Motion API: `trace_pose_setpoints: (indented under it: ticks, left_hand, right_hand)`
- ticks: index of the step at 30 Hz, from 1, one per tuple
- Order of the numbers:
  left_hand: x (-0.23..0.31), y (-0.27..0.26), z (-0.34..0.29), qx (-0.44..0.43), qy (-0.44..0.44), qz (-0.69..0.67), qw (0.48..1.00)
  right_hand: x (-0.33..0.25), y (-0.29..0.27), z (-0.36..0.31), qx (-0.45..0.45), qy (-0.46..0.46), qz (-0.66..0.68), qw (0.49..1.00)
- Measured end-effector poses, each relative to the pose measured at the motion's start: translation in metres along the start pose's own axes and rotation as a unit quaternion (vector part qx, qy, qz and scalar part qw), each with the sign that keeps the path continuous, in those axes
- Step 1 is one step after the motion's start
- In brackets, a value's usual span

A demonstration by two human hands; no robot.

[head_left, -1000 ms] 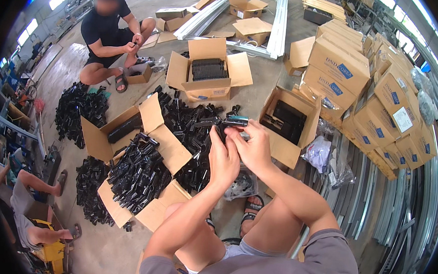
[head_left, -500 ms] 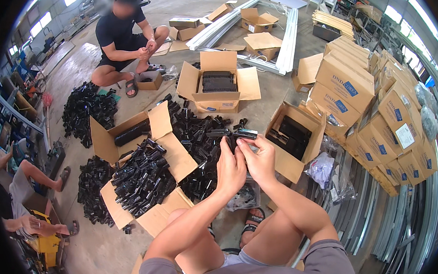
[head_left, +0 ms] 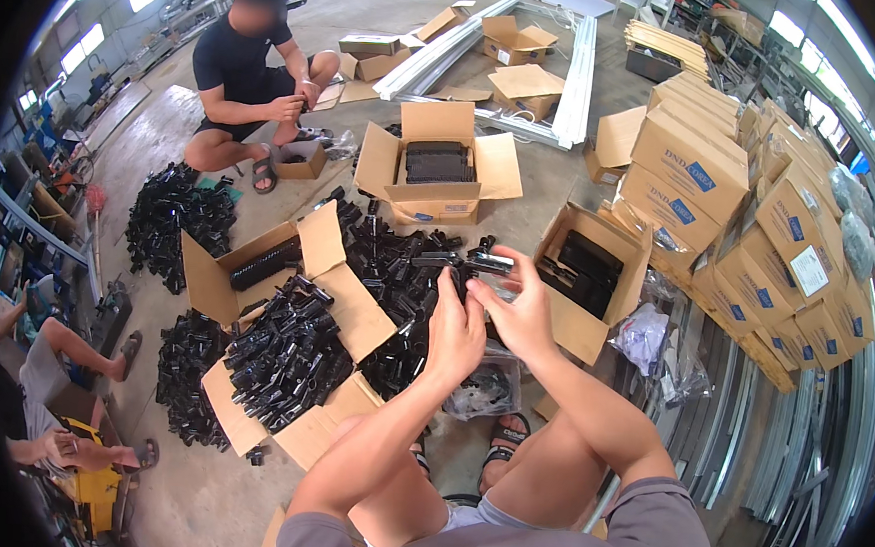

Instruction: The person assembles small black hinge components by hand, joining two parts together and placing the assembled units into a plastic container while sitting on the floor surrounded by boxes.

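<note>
Both my hands are raised in front of me, close together, over a heap of black plastic parts [head_left: 421, 303]. Between them is a glossy black plastic part [head_left: 490, 264] with short arms sticking out to either side. My left hand [head_left: 456, 325] is closed round its lower middle, the fingers pointing up. On the other side, my right hand [head_left: 519, 304] grips its right end with thumb and fingers. Whether this is one part or two joined ones I cannot tell. A clear plastic bag [head_left: 491, 389] with dark pieces inside lies below my hands, by my feet.
Open cartons stand around: one ahead [head_left: 435, 205] with stacked black parts, one at right [head_left: 594, 328], one at left [head_left: 207, 269] beside more heaps. Stacked cartons [head_left: 689, 169] and metal profiles [head_left: 748, 443] line the right. A person [head_left: 244, 76] squats far left; another sits near left.
My right hand's fingers have shifted up and opened a little round the part's right end. My left hand keeps its hold, moving slightly. The far person's hands have moved a little.
</note>
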State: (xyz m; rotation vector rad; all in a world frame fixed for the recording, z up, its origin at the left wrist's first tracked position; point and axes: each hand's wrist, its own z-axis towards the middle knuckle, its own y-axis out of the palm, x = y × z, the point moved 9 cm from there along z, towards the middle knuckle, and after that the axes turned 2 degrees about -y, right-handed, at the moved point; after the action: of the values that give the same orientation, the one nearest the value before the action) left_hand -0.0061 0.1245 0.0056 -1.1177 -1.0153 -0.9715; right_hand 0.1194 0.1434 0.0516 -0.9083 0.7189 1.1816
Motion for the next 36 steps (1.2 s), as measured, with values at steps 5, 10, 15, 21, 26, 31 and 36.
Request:
trace_pose_setpoints:
  ticks: [5, 10, 15, 21, 26, 31, 36]
  left_hand:
    - [0.005, 0.009, 0.0, -0.076, 0.006, -0.053, 0.996]
    - [-0.014, 0.008, 0.013, -0.135, -0.116, -0.409, 0.895]
    - [-0.013, -0.002, 0.015, -0.082, -0.136, -0.489, 0.858]
    - [0.001, -0.059, 0.029, 0.004, 0.005, -0.24, 0.971]
    - [0.019, -0.078, 0.027, 0.004, 0.071, -0.022, 0.997]
    - [0.028, -0.078, 0.02, -0.005, 0.089, 0.041, 0.995]
    - [0.018, -0.082, 0.018, -0.032, 0.076, 0.002, 0.997]
  right_hand:
    - [0.037, -0.006, 0.001, -0.01, 0.079, 0.133, 0.988]
    - [0.016, -0.015, 0.0, -0.011, 0.068, 0.107, 0.992]
    - [0.025, -0.003, -0.01, -0.036, 0.086, 0.133, 0.987]
    - [0.064, -0.027, 0.026, -0.077, 0.102, 0.081, 0.988]
    - [0.168, -0.185, 0.006, 0.167, 0.226, 0.018, 0.959]
    - [0.274, -0.261, -0.229, 0.135, 0.423, -0.198, 0.874]
    - [0.282, -0.276, -0.443, 0.152, 0.672, -0.349, 0.635]
